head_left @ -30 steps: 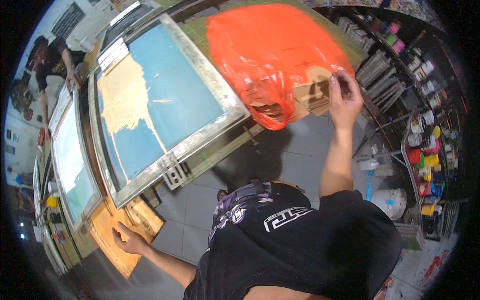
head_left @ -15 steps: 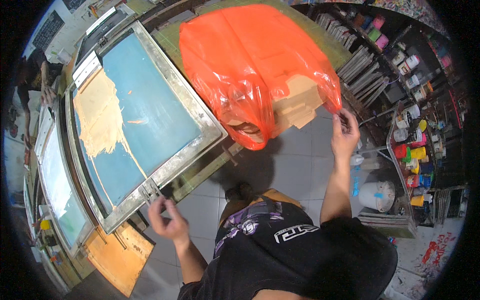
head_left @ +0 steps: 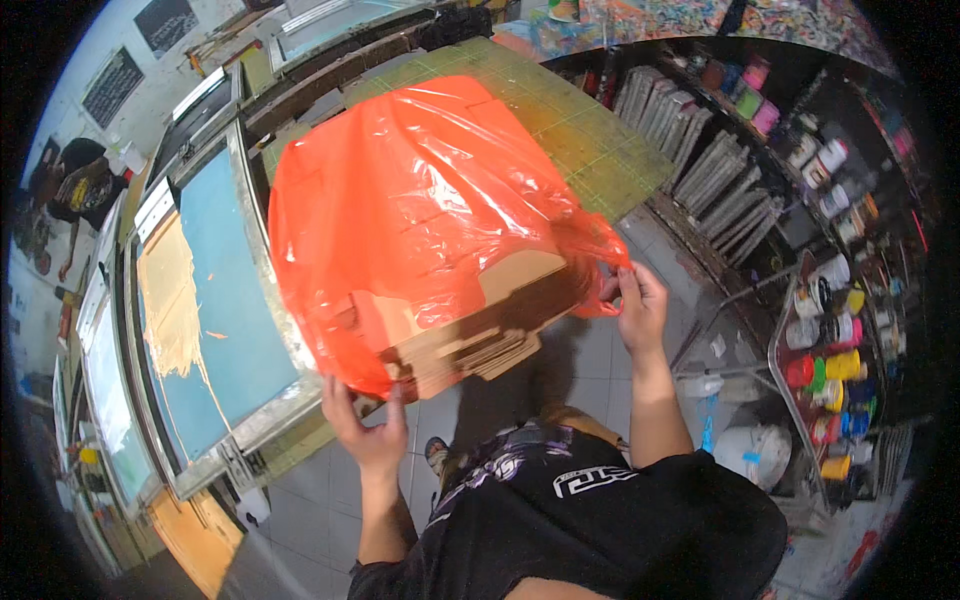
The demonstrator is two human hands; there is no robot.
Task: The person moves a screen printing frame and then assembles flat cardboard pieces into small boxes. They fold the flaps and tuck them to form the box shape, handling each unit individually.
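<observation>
A large orange-red plastic bag (head_left: 400, 200) lies in front of me on a greenish work table (head_left: 600, 150). Its mouth faces me, and a stack of brown cardboard pieces (head_left: 480, 345) shows inside it, jutting out a little at the near side. My left hand (head_left: 370, 425) pinches the bag's near left corner beside a metal-framed printing screen. At the opposite corner, my right hand (head_left: 640, 305) grips the bunched plastic of a handle. The bag's mouth is stretched between my two hands. Most of the stack is covered by the plastic.
Left stands a printing screen (head_left: 235, 260) with peach ink on blue mesh. Further left is another screen (head_left: 110, 390). At right are shelves with ink tubs (head_left: 835, 365), stacked frames (head_left: 715, 175) and a white bucket (head_left: 755, 450). A person (head_left: 85, 185) is at the far left.
My left hand has moved from the screen's corner onto the bag's left corner. The mouth is now spread wider, exposing more cardboard. My right hand keeps its hold; the whole view has shifted.
</observation>
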